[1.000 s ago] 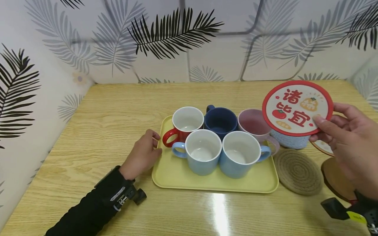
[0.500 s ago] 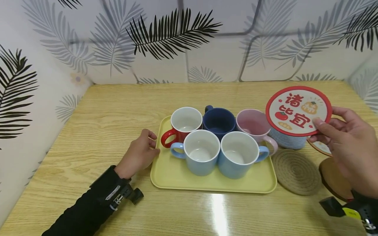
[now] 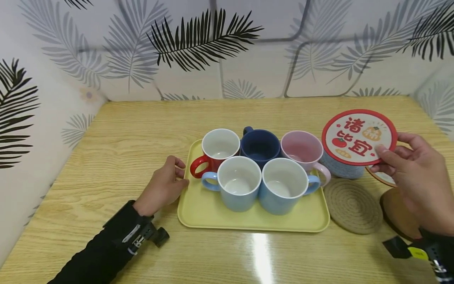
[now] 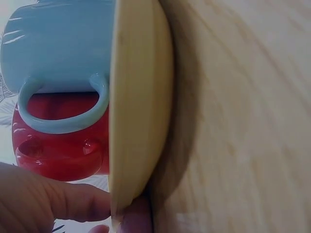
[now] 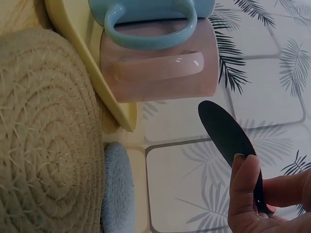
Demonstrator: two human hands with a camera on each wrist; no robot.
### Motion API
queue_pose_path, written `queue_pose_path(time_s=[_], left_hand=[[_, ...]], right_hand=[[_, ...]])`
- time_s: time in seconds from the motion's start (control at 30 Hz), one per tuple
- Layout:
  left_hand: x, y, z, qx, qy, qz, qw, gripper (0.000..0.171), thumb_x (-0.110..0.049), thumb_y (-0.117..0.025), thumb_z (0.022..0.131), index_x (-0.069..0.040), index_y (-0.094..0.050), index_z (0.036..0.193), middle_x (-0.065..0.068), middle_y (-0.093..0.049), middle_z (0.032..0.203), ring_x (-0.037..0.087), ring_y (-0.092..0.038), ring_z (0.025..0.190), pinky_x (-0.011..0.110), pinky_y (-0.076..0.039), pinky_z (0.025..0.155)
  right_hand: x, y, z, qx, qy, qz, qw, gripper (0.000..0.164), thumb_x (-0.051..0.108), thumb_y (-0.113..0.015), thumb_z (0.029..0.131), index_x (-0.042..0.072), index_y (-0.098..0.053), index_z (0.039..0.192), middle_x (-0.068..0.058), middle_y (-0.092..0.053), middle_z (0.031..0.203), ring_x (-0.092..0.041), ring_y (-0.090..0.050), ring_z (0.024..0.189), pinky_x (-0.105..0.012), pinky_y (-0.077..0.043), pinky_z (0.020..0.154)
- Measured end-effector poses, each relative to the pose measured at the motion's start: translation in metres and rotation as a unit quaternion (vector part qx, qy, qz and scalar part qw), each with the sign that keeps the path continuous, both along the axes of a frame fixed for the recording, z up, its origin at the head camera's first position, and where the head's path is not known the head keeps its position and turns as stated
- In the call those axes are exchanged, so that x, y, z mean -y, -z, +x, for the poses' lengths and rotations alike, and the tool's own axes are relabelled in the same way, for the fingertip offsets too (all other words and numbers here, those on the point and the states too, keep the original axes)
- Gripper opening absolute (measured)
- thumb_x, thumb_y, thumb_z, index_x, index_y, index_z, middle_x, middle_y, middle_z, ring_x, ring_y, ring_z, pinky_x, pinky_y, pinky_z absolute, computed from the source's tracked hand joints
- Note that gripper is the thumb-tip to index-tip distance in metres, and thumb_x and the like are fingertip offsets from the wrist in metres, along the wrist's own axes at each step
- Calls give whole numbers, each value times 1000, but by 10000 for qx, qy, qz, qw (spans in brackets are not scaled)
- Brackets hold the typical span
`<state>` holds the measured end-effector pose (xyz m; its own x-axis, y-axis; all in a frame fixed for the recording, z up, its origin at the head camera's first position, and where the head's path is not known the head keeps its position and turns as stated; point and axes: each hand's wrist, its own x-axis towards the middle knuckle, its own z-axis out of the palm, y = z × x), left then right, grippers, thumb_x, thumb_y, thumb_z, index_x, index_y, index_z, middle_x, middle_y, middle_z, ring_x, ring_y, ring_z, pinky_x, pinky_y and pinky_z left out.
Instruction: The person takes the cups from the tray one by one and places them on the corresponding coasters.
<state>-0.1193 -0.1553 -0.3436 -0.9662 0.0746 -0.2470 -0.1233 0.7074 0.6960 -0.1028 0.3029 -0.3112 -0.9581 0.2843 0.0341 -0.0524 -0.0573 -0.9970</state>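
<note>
Right hand (image 3: 420, 177) pinches red-rimmed coaster (image 3: 360, 136), held above table (image 3: 142, 130); left hand (image 3: 162, 186) clamped on tray (image 3: 252, 221) at left edge, five mugs (image 3: 239, 202) on it.

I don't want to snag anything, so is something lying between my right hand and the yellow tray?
Yes: a coiled rope coaster and a grey-blue coaster lie on the table along the right side of the yellow tray. The right hand holds a red-rimmed coaster above the table.
</note>
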Motion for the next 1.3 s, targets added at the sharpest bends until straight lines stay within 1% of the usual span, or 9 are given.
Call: queue_pose_path(time_s=[0.13, 0.3, 0.43, 0.53, 0.63, 0.93, 1.07, 1.17, 1.3], left_hand=[[3, -1, 3, -94, 31, -23, 9999, 32, -3, -59, 96, 0, -42, 124, 22, -59, 114, 31, -60, 96, 37, -51, 80], [10, -1, 6, -205, -4, -43, 9998, 33, -2, -59, 96, 1, -42, 124, 22, -58, 114, 32, -60, 100, 39, -51, 82], [17, 0, 7, -250, -43, -54, 9997, 34, -2, -60, 95, 2, -42, 124, 22, -58, 114, 33, -60, 101, 40, -51, 83], [22, 1, 7, -249, -76, -107, 9996, 34, -2, -61, 95, 3, -43, 124, 24, -58, 115, 34, -60, 102, 41, -51, 83], [27, 2, 7, -233, -112, -171, 9995, 35, -3, -62, 96, 3, -42, 124, 24, -58, 116, 35, -60, 101, 41, -51, 83], [42, 1, 9, -338, -155, -246, 9990, 36, -3, -62, 95, 5, -42, 124, 25, -58, 115, 36, -60, 102, 40, -52, 82], [48, 1, 8, -274, -222, -249, 9991, 38, -4, -63, 95, 5, -42, 125, 26, -57, 116, 37, -59, 103, 40, -51, 81], [53, 1, 8, -223, -281, -235, 9991, 39, -5, -63, 95, 6, -41, 126, 26, -56, 117, 38, -58, 104, 40, -51, 81], [59, 1, 7, -161, -365, -289, 9988, 40, -5, -62, 95, 6, -41, 127, 26, -55, 117, 38, -58, 104, 40, -51, 81]], right_hand=[[0, 2, -1, 56, -26, -151, 9999, 27, 5, -66, 95, 15, -53, 116, 6, -72, 86, -9, -68, 62, -18, -55, 56], [0, 3, -3, 347, -51, 117, 9993, 27, 9, -66, 96, 19, -52, 116, 8, -71, 85, -9, -67, 61, -18, -54, 56], [1, 7, -4, 467, -231, 337, 9981, 26, 10, -66, 97, 20, -51, 116, 9, -71, 85, -10, -66, 60, -18, -54, 56], [3, 11, -5, 472, -440, 212, 9977, 27, 9, -67, 96, 16, -51, 117, 6, -71, 85, -11, -66, 62, -19, -54, 58], [7, 15, -5, 569, -591, 433, 9957, 26, 8, -67, 97, 16, -51, 116, 6, -71, 83, -10, -66, 63, -21, -55, 58], [15, 20, -9, 1032, -1085, 1183, 9816, 25, 10, -62, 100, 17, -48, 119, 6, -68, 84, -10, -66, 68, -24, -56, 61], [18, 22, -10, 1117, -1239, 1977, 9660, 33, 12, -58, 103, 5, -44, 133, 9, -65, 87, -8, -66, 72, -25, -57, 63], [22, 23, -12, 1175, -1362, 2245, 9577, 47, 11, -56, 104, -5, -35, 142, 9, -63, 89, -7, -67, 73, -27, -58, 64], [25, 23, -14, 1246, -1523, 2359, 9517, 54, 11, -56, 104, -9, -30, 147, 7, -62, 91, -8, -67, 72, -28, -58, 65]])
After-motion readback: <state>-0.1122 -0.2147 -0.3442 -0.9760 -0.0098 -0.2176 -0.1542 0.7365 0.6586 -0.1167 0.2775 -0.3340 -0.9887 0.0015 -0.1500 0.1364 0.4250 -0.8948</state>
